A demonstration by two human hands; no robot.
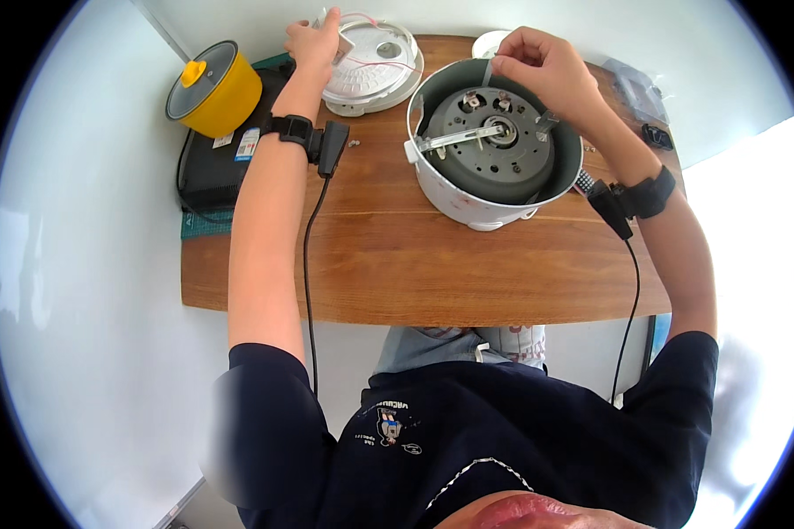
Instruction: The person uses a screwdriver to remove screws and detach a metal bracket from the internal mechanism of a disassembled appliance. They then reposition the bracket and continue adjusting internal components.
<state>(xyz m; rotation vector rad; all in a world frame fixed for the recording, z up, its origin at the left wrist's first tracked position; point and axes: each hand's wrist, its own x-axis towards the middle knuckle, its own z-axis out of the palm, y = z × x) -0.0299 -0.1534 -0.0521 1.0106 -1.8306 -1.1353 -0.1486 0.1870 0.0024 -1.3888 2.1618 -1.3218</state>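
L hand (311, 42) is grasping a pale flat piece (344, 46), approx. above the white round cover (370, 84); thin pink wires (384, 63) run over this cover. R hand (547, 72) has thumb and finger pinched on a thin grey strip (487, 74), at the far rim of the white housing (454, 196). The housing stands open on the wooden surface (370, 264), right of the cover; inside are a round grey metal plate (468, 159) & a metal arm (454, 138) lying across part of it. On the left side, a yellow pot (234, 97) w/ dark lid is on a black box (207, 172), green mat (205, 227) below.
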